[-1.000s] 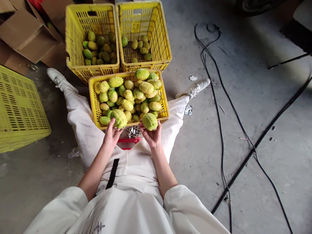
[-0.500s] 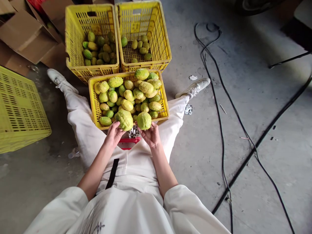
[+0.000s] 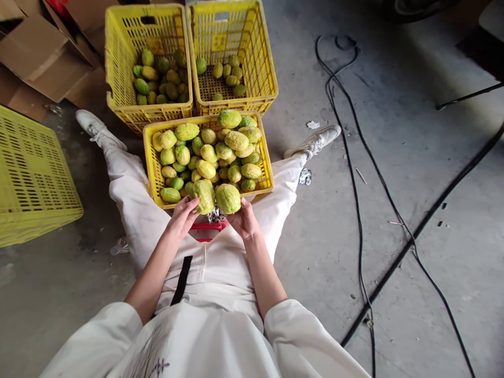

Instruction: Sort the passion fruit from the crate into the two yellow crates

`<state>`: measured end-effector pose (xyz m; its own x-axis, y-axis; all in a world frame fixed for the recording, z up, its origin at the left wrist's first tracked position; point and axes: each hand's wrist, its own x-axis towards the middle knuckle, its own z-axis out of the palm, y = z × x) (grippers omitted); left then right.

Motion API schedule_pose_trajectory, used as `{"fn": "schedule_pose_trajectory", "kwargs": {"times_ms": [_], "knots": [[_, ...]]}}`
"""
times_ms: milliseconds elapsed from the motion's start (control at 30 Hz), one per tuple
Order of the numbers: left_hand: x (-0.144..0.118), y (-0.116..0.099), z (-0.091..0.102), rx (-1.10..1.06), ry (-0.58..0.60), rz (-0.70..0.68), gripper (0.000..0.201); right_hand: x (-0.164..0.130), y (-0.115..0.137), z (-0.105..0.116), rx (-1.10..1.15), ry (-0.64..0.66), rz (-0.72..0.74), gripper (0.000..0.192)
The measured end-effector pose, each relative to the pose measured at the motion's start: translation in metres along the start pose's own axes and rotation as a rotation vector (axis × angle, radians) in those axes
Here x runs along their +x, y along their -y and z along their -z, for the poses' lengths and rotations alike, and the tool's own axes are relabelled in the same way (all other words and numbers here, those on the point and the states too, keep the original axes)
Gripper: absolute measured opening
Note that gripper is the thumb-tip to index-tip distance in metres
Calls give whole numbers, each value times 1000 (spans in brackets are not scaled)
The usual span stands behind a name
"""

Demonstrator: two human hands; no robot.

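Observation:
My left hand (image 3: 184, 216) is closed around a large, bumpy yellow-green citron (image 3: 203, 196). A second citron (image 3: 228, 199), a little smoother, sits in the fingers of my right hand (image 3: 244, 219). The two fruits are side by side, almost touching, over the near edge of a low yellow crate (image 3: 268, 157) between my legs. Many more green and yellow citrons (image 3: 206, 169) are heaped in that crate. The undersides of both held fruits and some of my fingertips are hidden.
Behind stand two deeper yellow crates, the left one (image 3: 147, 113) and the right one (image 3: 236, 106), each with fruit at the bottom. Another yellow crate (image 3: 35, 173) is at far left, near cardboard boxes (image 3: 35, 50). Black cables (image 3: 389, 268) cross the concrete floor at right.
The citron in my right hand has shifted slightly left and down and turned. The one in my left hand has moved slightly right, so the fruits are closer together.

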<state>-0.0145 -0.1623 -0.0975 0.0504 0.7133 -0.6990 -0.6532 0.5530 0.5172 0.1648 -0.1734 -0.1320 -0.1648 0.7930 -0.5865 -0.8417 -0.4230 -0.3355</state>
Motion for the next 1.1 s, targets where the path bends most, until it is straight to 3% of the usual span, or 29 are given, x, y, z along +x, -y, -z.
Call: {"fn": "schedule_pose_trajectory", "kwargs": {"times_ms": [500,767,1100], "knots": [[-5,-12,-2,-194,7,225,21,-4,13,-7,103,-23,-132,40],[-4,-12,3,-202,-2,179,21,-6,9,-10,38,-81,-36,35],[-3,-8,1,-174,16,176,29,-5,12,-7,53,-51,-111,41]]}}
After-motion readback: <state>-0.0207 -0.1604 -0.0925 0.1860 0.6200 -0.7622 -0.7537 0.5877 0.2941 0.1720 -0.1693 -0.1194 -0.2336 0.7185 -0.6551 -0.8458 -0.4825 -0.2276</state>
